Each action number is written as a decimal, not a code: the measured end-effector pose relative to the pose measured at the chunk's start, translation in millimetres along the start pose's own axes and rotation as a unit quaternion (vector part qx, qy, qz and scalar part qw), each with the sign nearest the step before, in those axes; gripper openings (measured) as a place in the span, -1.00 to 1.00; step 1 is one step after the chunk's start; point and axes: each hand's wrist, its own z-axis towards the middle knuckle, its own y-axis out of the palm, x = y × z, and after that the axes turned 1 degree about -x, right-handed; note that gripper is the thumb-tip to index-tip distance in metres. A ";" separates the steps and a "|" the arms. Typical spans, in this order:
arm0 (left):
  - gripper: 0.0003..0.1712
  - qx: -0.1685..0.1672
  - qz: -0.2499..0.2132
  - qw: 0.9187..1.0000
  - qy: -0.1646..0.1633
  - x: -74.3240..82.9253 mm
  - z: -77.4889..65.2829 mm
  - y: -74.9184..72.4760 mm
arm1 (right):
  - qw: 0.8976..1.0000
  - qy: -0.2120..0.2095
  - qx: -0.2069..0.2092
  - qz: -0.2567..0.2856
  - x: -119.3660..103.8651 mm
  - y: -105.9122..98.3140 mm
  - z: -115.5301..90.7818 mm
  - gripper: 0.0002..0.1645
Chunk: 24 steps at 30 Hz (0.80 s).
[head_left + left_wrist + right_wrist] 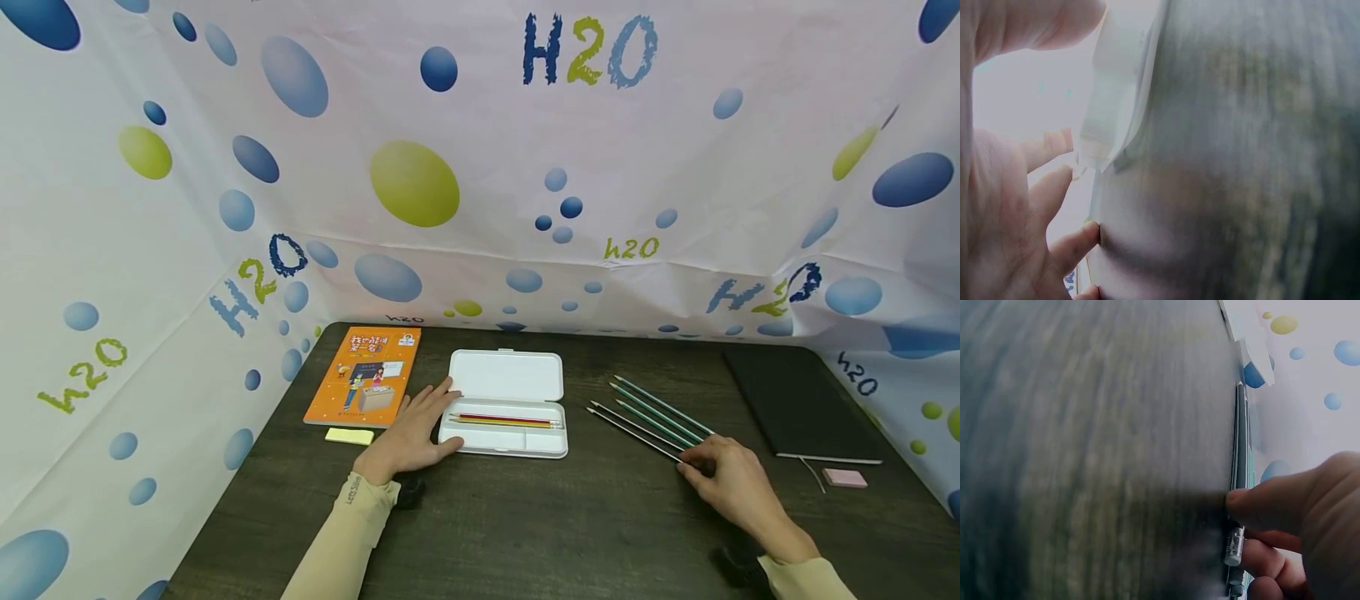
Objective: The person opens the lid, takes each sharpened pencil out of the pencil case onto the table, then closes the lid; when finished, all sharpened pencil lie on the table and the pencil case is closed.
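A white pencil case lies with its lid back on the dark table. Red and yellow pencils rest in its tray. My left hand is at the case's left side, fingers spread, thumb by the front left corner. To the right, several green pencils and dark pencils lie fanned out, tips towards the case. My right hand pinches pencils near their back ends. In the right wrist view the thumb presses a dark pencil with a silver end, while curled fingers sit behind it.
An orange book lies at the back left, a yellow eraser-like block before it. On the right are a black notebook and a pink eraser. A patterned cloth hangs behind the table.
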 end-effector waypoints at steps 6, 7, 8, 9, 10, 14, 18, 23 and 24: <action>-0.08 0.000 0.001 1.000 0.004 0.9 0.7 -0.5 | 1.000 -0.004 0.016 0.006 -1.1 -2.2 2.2 -0.87; -0.08 0.000 0.001 1.000 0.004 1.1 0.8 -0.7 | 1.000 -0.004 0.019 0.008 -1.7 -2.6 3.1 -0.87; -0.09 0.000 0.002 1.000 0.005 1.3 0.8 -1.0 | 1.000 -0.005 0.021 0.011 -2.4 -3.0 4.2 -0.88; -0.09 0.002 0.000 1.000 0.007 1.4 0.8 -1.1 | 1.000 -0.004 0.022 0.014 -3.3 -3.3 5.6 -0.89; -0.10 0.004 -0.001 1.000 0.009 1.7 0.8 -1.3 | 1.000 -0.005 0.023 0.017 -4.2 -3.5 7.3 -0.89; -0.10 0.007 -0.002 1.000 0.013 2.4 0.2 -2.3 | 0.999 -0.011 0.021 0.023 -8.6 -2.4 16.3 -0.93; -0.10 0.004 -0.003 1.000 0.011 2.8 -0.8 -3.0 | 0.999 -0.018 0.005 0.031 -13.5 1.2 28.7 -0.90; -0.09 0.002 -0.006 1.000 0.006 2.9 -1.0 -3.3 | 0.998 -0.023 -0.028 0.057 -23.2 6.7 46.5 -0.76; -0.09 0.002 -0.006 1.000 0.005 2.9 -0.9 -3.0 | 0.997 -0.027 -0.033 0.063 -26.3 7.8 49.9 -0.75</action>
